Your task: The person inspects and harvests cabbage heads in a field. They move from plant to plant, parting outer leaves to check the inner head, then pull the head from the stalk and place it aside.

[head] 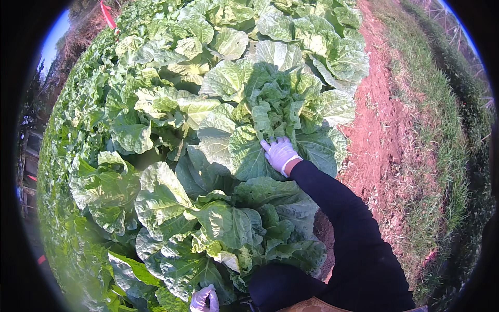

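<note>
My right hand (280, 154), in a pale thin glove and a dark sleeve, reaches out to a large leafy cabbage plant (275, 105). Its fingers touch the inner leaves at the near side of the plant's heart, and whether they grip a leaf cannot be told. Low in the view, my left hand (205, 299), gloved the same way, is curled near the leaves of a closer cabbage plant (230, 226). The bottom edge of the picture cuts it off, and nothing can be made out in it.
More cabbage plants (312, 31) grow beyond and to the left (105, 191). A strip of bare reddish soil (376, 144) runs along the right, with grass (440, 156) beside it. A red ribbon marker (108, 15) stands at the upper left. Dense low foliage (74, 128) covers the left side.
</note>
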The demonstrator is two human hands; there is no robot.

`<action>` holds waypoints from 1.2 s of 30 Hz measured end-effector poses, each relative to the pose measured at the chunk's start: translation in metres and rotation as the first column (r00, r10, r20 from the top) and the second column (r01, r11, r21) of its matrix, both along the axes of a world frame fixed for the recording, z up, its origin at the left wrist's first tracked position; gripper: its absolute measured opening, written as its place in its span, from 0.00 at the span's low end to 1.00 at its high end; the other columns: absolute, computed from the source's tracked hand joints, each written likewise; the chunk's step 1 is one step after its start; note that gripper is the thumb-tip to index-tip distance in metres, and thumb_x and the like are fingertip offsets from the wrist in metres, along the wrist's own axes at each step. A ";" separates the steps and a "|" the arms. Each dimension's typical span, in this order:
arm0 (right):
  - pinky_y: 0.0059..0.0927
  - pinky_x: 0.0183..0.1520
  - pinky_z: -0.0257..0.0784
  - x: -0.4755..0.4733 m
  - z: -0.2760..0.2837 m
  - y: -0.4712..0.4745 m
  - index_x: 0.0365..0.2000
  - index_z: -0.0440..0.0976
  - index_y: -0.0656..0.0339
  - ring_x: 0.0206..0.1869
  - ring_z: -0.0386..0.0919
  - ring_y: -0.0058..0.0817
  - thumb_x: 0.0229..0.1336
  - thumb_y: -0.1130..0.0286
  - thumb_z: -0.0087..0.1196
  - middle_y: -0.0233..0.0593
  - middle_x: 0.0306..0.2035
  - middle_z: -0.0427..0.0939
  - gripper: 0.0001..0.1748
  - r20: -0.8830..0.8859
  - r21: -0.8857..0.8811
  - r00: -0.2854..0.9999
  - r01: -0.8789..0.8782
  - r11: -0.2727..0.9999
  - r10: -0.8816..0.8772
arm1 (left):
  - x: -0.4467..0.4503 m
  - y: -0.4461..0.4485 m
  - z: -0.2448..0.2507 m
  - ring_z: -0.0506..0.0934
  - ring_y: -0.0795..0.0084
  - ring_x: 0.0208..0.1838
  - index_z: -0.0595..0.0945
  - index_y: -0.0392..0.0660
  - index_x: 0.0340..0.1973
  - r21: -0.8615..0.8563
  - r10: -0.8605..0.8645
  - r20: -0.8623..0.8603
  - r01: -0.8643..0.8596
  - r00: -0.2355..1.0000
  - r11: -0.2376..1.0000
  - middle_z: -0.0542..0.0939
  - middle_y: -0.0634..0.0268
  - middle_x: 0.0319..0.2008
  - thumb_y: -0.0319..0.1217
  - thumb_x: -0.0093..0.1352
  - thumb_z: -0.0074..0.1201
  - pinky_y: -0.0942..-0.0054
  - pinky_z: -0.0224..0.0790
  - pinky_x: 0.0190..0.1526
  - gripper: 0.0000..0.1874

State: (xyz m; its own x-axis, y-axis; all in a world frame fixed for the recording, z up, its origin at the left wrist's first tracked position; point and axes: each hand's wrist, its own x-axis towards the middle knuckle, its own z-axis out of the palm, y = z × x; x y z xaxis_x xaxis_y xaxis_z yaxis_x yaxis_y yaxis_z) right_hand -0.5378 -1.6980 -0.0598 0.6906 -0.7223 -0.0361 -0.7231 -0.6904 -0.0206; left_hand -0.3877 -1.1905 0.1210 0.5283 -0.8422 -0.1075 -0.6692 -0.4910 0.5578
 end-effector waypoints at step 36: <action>0.45 0.50 0.73 -0.006 -0.009 -0.025 0.45 0.87 0.51 0.58 0.75 0.42 0.70 0.42 0.47 0.46 0.65 0.75 0.28 -0.264 0.094 0.962 0.106 0.990 -0.078 | 0.002 0.001 -0.005 0.85 0.66 0.49 0.88 0.40 0.49 0.004 0.059 -0.079 -0.058 0.995 0.998 0.88 0.58 0.46 0.26 0.75 0.58 0.68 0.77 0.56 0.10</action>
State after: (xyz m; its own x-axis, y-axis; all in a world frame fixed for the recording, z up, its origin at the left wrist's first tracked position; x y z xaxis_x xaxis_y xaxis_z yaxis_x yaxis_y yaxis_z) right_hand -0.5438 -1.7228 -0.0684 0.5787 -0.7644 -0.2843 -0.7734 -0.6250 0.1061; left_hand -0.3852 -1.1896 0.1158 0.5665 -0.8099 -0.1522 -0.5932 -0.5290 0.6069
